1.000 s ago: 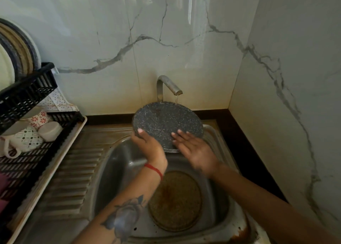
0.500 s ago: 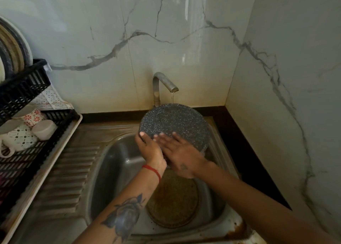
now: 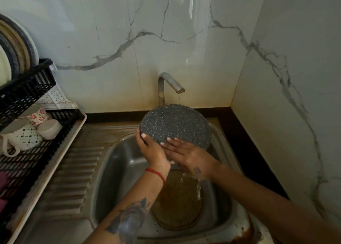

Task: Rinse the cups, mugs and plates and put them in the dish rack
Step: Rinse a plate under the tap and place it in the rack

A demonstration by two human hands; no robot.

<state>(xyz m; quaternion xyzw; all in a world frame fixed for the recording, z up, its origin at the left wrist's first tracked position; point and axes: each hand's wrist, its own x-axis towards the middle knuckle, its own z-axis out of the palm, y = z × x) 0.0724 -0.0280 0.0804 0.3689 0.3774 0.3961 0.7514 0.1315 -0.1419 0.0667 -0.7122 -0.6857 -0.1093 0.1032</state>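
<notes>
speckled dark plate (image 3: 175, 123) | tilted under tap stream | brown plate (image 3: 177, 201) | flat in sink

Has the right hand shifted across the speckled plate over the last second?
Yes. The right hand slid leftward across the speckled plate, away from beneath the tap, ending against the left hand.

Left hand (image 3: 151, 152) curled gripping, right hand (image 3: 186, 156) flat, fingers straight

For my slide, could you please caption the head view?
Left hand grips a speckled plate under the tap; right hand rubs it.
</notes>
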